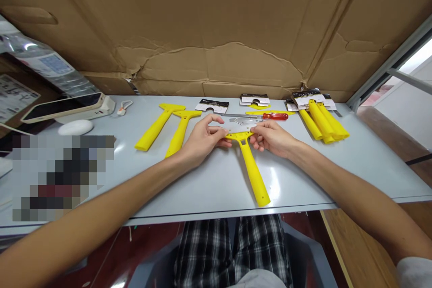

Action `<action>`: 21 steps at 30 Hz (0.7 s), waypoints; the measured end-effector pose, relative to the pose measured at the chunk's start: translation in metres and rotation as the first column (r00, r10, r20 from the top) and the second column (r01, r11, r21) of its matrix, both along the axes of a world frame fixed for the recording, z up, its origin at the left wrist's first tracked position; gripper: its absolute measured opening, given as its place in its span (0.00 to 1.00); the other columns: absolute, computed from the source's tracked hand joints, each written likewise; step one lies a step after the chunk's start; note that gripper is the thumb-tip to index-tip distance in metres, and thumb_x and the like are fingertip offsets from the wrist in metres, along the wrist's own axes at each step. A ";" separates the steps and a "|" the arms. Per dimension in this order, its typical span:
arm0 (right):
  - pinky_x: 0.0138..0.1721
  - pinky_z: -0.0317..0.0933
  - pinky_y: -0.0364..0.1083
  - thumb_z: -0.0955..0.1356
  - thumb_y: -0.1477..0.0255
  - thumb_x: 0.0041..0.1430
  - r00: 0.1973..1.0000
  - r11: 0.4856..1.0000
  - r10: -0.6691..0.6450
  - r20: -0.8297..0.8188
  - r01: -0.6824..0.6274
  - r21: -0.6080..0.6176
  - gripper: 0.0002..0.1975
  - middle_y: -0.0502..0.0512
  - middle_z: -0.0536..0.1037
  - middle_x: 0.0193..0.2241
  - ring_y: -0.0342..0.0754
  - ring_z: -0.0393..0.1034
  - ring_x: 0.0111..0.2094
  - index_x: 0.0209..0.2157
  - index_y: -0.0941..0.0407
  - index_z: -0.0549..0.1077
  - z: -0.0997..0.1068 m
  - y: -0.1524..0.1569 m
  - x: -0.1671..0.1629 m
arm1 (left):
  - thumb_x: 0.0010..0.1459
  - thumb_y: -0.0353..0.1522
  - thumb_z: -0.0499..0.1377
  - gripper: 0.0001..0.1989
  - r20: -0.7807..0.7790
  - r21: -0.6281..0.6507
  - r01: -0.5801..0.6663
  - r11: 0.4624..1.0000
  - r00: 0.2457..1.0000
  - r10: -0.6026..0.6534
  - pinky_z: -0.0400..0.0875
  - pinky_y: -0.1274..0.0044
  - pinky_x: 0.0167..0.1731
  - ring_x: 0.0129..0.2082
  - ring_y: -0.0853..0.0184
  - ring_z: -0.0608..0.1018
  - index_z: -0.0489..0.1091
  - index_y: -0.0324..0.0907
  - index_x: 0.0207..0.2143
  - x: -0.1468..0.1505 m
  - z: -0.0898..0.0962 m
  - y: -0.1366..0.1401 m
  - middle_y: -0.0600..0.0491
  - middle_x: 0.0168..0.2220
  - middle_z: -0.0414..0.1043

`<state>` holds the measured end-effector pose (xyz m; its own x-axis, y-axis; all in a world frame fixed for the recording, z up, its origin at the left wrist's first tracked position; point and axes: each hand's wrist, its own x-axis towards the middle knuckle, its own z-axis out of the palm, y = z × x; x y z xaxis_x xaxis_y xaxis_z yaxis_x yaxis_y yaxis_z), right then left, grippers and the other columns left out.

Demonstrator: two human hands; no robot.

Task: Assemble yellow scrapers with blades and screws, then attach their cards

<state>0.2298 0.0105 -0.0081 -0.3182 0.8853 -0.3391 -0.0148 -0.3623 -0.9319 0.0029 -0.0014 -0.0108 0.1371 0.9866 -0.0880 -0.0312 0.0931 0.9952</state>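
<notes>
In front of me a yellow scraper [253, 168] lies with its handle pointing toward the table's front edge. A flat metal blade [240, 127] sits along the scraper's wide head. My left hand [204, 140] pinches the left corner where blade and head meet. At the right corner, the thumb and fingers of my right hand [274, 137] are closed on the same scraper. Just beyond the blade lies a screwdriver with a red handle [275, 116]. Two more yellow scraper handles [153, 129] [182, 132] rest left of my left hand.
Several yellow scrapers with black-and-white cards [326, 123] are piled at the right. Other folded cards [212, 106] [254, 99] lie at the back, before a cardboard wall [216, 22]. A phone [64, 108], white mouse [75, 127] and plastic bottle [54, 65] are at the left.
</notes>
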 end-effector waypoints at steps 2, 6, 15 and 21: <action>0.19 0.60 0.38 0.69 0.75 0.67 1.000 1.000 0.000 -0.007 0.000 0.013 0.07 0.55 0.78 0.25 0.39 0.69 0.20 0.33 0.61 0.72 -0.002 0.000 0.000 | 0.60 0.28 0.69 0.15 0.007 -0.131 0.032 0.991 0.999 -0.032 0.81 0.77 0.26 0.23 0.66 0.83 0.69 0.40 0.47 -0.002 0.000 0.005 0.50 0.28 0.81; 0.19 0.59 0.38 0.69 0.74 0.66 0.999 0.999 0.013 -0.034 -0.011 0.048 0.07 0.54 0.77 0.25 0.39 0.69 0.20 0.32 0.60 0.71 -0.006 0.001 0.001 | 0.64 0.33 0.69 0.09 0.010 -0.240 0.174 0.955 0.984 -0.177 0.72 0.81 0.17 0.19 0.70 0.77 0.77 0.34 0.36 -0.009 0.000 0.014 0.42 0.29 0.82; 0.20 0.58 0.39 0.73 0.69 0.60 0.999 0.999 0.004 -0.052 -0.001 0.046 0.10 0.53 0.76 0.24 0.39 0.68 0.21 0.31 0.59 0.70 -0.012 0.000 -0.003 | 0.61 0.32 0.70 0.09 -0.056 -0.085 0.153 0.984 0.986 -0.158 0.73 0.81 0.20 0.20 0.71 0.77 0.79 0.36 0.29 -0.012 -0.009 0.013 0.45 0.26 0.80; 0.19 0.57 0.39 0.72 0.70 0.61 0.999 0.999 0.001 -0.041 0.001 0.045 0.09 0.52 0.76 0.25 0.39 0.68 0.20 0.31 0.59 0.70 -0.011 0.000 -0.003 | 0.61 0.29 0.67 0.09 -0.094 -0.047 0.103 0.994 0.990 -0.107 0.70 0.81 0.17 0.17 0.71 0.75 0.77 0.37 0.27 -0.007 -0.004 0.009 0.48 0.24 0.78</action>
